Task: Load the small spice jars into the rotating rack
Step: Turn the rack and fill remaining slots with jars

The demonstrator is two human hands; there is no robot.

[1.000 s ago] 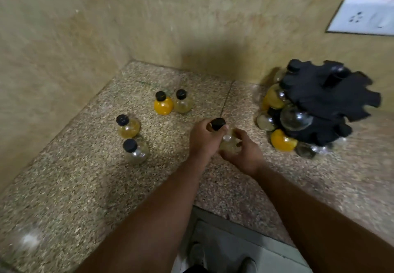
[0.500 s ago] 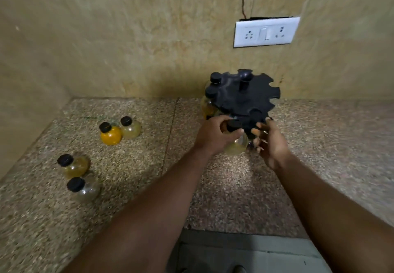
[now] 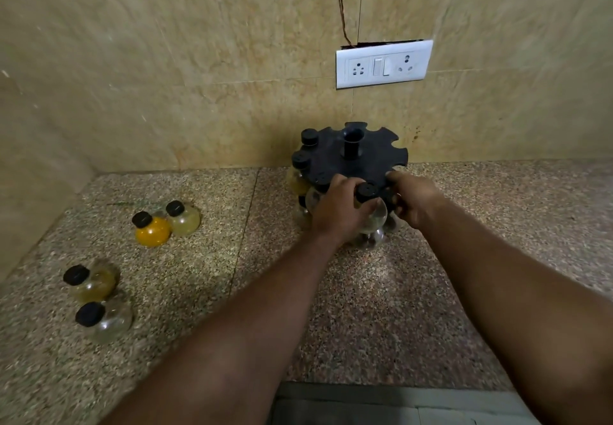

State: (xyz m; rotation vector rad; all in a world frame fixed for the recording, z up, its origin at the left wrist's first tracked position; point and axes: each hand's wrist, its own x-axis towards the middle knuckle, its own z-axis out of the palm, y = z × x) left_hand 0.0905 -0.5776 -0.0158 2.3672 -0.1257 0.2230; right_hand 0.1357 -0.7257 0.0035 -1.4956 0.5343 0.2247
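The black rotating rack (image 3: 358,156) stands on the granite counter (image 3: 232,292) against the back wall. Several black-capped jars hang in its left slots. My left hand (image 3: 338,210) grips a clear round jar (image 3: 374,214) with a black cap at the rack's front edge. My right hand (image 3: 413,200) holds the rack's front right rim, fingers curled over it. On the counter to the left stand a yellow-filled jar (image 3: 151,230), a pale jar (image 3: 184,217), an amber jar (image 3: 89,282) and a clear jar (image 3: 104,320).
A white socket plate (image 3: 383,63) with a thin wire above it is on the back wall over the rack. A side wall closes the left end of the counter. The counter's front edge (image 3: 381,386) runs below my arms.
My left hand has carried the jar up to the rack's front slot. My right hand, open beside it before, now grips the rack's rim. The view has drawn closer to the rack.
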